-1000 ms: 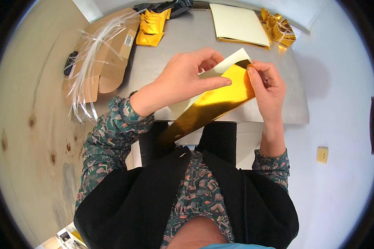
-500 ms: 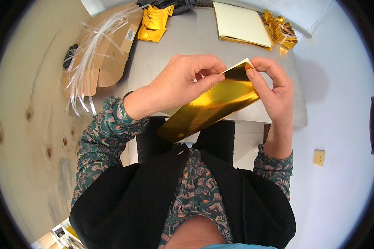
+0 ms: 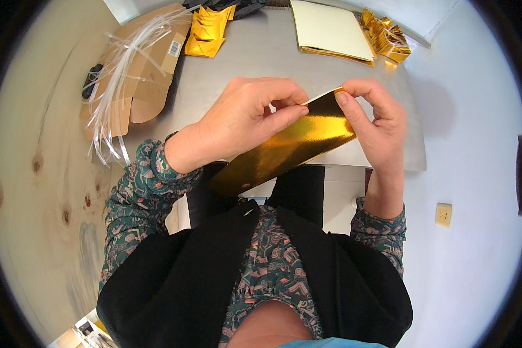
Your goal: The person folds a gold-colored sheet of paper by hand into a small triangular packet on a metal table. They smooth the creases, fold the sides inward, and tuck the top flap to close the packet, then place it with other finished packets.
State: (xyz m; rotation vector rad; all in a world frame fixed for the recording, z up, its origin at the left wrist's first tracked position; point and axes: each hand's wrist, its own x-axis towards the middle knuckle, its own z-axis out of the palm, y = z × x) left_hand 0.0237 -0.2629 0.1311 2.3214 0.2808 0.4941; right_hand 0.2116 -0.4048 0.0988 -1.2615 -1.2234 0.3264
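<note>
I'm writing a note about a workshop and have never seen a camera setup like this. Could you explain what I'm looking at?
There is no robot here: these are a person's own two bare hands. The view comes from a wide fisheye camera worn on the head, looking down, so straight edges bend and picture-left is the person's left.

The left hand pinches the upper edge of a shiny gold sheet; the right hand grips its upper right corner. A pale strip shows along that edge.

On the grey table, toward the back, are folded gold pieces, a stack of cream sheets and, farther right, a bundle of pleated gold pieces. At the left, whitish strips drape over brown cardboard.
</note>
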